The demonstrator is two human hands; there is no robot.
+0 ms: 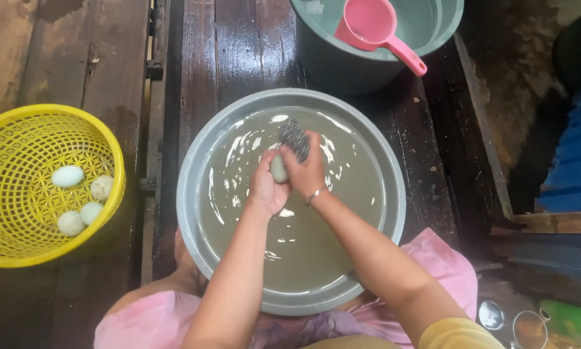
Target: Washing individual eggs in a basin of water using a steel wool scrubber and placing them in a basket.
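My left hand grips a pale egg above a wide grey basin of murky water. My right hand presses a steel wool scrubber against the egg's top; a thin bracelet circles that wrist. Both hands meet over the middle of the basin.
A yellow plastic basket at the left holds several pale eggs. Behind the basin stands a teal bucket with a pink dipper in it. Everything sits on dark wet wooden planks; a drop-off and blue sheeting lie to the right.
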